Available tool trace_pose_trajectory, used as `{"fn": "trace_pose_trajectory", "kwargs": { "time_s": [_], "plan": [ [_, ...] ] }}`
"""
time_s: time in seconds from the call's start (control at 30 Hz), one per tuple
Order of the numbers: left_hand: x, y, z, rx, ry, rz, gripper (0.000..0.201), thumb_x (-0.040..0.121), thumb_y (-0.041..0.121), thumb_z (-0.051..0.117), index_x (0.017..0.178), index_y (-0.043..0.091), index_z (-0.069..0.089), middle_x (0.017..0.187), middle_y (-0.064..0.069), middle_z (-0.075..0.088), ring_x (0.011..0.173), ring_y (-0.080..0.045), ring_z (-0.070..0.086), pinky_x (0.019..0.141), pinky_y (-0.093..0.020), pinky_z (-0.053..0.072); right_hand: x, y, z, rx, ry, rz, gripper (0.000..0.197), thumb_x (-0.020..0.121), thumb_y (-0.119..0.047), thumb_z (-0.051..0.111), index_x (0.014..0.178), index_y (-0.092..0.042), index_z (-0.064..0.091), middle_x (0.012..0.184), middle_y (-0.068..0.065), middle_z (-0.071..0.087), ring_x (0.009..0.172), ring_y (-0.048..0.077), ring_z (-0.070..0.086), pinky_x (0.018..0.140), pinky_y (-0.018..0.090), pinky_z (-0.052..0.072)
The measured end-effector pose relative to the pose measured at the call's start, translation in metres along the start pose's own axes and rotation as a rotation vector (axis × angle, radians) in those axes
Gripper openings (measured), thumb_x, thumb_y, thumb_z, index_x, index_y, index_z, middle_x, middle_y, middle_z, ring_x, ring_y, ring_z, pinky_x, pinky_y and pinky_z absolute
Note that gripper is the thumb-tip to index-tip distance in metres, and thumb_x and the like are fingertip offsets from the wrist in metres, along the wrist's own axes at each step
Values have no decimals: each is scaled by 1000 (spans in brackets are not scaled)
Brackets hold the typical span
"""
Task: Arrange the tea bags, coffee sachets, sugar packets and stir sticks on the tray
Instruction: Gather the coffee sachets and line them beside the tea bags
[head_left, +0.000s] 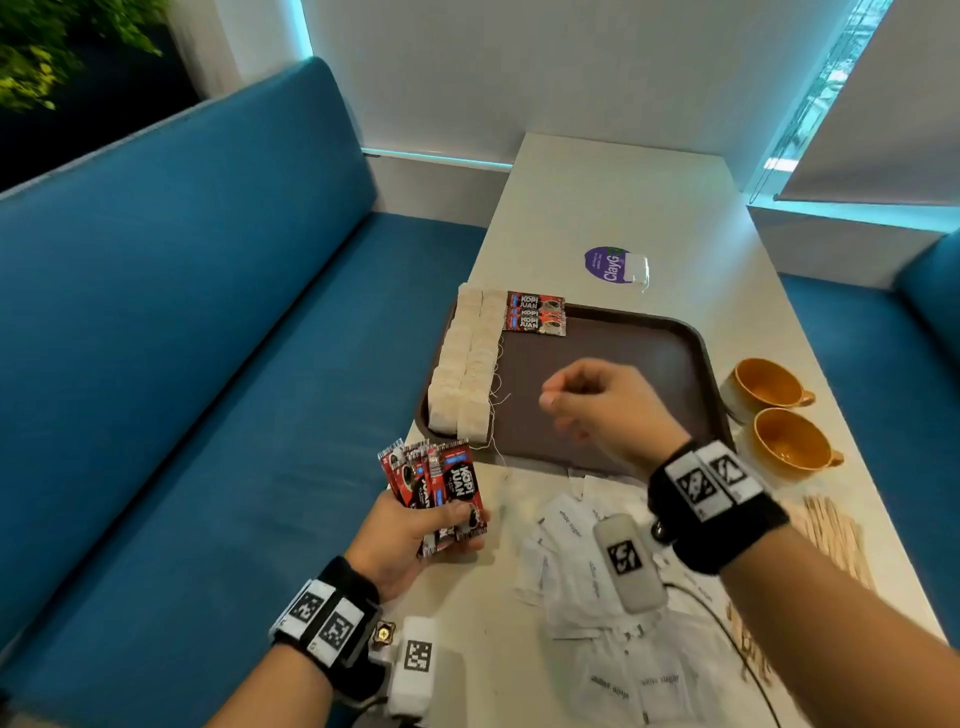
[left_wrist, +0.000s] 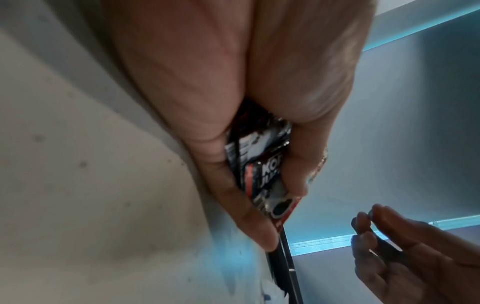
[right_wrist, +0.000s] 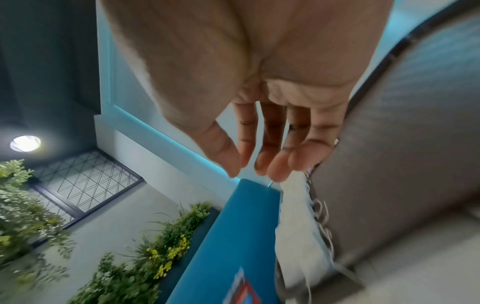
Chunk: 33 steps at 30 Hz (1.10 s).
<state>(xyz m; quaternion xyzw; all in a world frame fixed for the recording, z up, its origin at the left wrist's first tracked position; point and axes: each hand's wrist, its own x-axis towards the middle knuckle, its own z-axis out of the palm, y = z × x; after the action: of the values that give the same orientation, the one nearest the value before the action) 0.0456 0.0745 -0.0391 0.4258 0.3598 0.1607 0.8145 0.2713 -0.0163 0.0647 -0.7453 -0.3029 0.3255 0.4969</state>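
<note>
Your left hand (head_left: 410, 540) grips a fanned bunch of coffee sachets (head_left: 441, 483), thumb curled over the front one, held upright off the bench (head_left: 613, 208) edge. Their long axis runs away from you, up out of the fingers toward the tray (head_left: 623, 353).

Your right hand (head_left: 602, 405) hovers over the bare middle of the tray with its fingers loosely bent and holding nothing. The bunch lies down and to the left of those fingertips, nearer you, past the tray's near rim. The right hand looks like the one to draw the next sachet; the left just feeds.

Placed sachets (head_left: 536, 313) lie beyond the right fingertips at the tray's far rim, long axis crosswise, just beside the tea bags (head_left: 467, 364), which run in two rows to the left of the fingers.

Sugar packets (head_left: 582, 561) are heaped on the bench beneath your right wrist, and the stir sticks (head_left: 836, 530) are on its right.

Readable: "KOPI JUAN" on the sachets, "white sugar" on the packets, "ClayG" on a purple sticker (head_left: 608, 266) beyond the tray.
</note>
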Motion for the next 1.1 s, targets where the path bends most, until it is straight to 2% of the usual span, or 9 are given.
{"fn": "trace_pose_trajectory", "kwargs": {
  "time_s": [0.07,0.17,0.3,0.43,0.6,0.7,0.83,0.97,1.1],
  "plan": [
    [-5,-1,2,5,12,25,43,75,0,79,115,-4,64,110,-33,69,96,-48,70,80,-59,60,-24,18,16,37,-48,29,11,85,-6,78,87,-14,70,69,-3,68,62,16,60,55,28,49],
    [-11,-2,4,4,18,72,46,74,2,79,117,-2,64,109,-29,71,92,-43,72,68,-47,63,-52,45,42,13,-107,108,16,84,-6,80,95,-11,70,81,2,71,64,11,63,57,25,52],
    [-14,-3,5,34,-2,100,47,74,6,83,117,-2,65,108,-28,72,93,-43,72,70,-47,63,-76,67,69,48,-156,183,28,78,-6,85,101,-10,70,91,11,74,64,9,66,56,21,53],
    [-14,-2,7,57,-34,93,44,78,1,79,118,-6,61,106,-30,71,93,-45,72,67,-47,63,-79,73,79,52,-64,125,14,81,-10,84,88,-13,73,78,5,75,64,12,67,59,29,57],
    [-13,1,8,42,-20,59,50,81,23,77,119,-4,58,101,-25,69,89,-44,71,66,-51,63,-76,71,73,208,-5,154,9,85,-1,76,87,-2,67,80,19,74,65,24,68,60,37,56],
    [-10,2,5,-54,-19,37,54,87,29,74,122,-7,54,98,-28,61,85,-41,72,60,-46,62,-76,72,65,226,28,156,6,85,4,68,87,-1,70,86,21,74,66,23,65,59,34,53],
    [-7,-1,0,-74,-32,61,47,87,17,75,123,-8,56,106,-30,63,75,-33,73,51,-40,60,-75,76,59,179,18,168,16,90,3,64,86,-6,77,87,21,74,60,21,65,55,31,56],
    [-3,-4,-2,-43,-26,100,38,79,-2,76,114,-3,62,99,-19,68,85,-33,73,55,-39,62,-74,79,56,215,17,135,12,91,1,69,96,-7,77,88,25,71,59,23,68,57,31,58],
    [-2,-6,-2,-51,-7,131,40,77,-1,76,114,-6,60,104,-25,67,91,-38,73,54,-39,61,-71,79,52,279,28,119,20,86,3,76,103,-8,76,88,20,73,64,26,71,65,34,60]
  ]
}}
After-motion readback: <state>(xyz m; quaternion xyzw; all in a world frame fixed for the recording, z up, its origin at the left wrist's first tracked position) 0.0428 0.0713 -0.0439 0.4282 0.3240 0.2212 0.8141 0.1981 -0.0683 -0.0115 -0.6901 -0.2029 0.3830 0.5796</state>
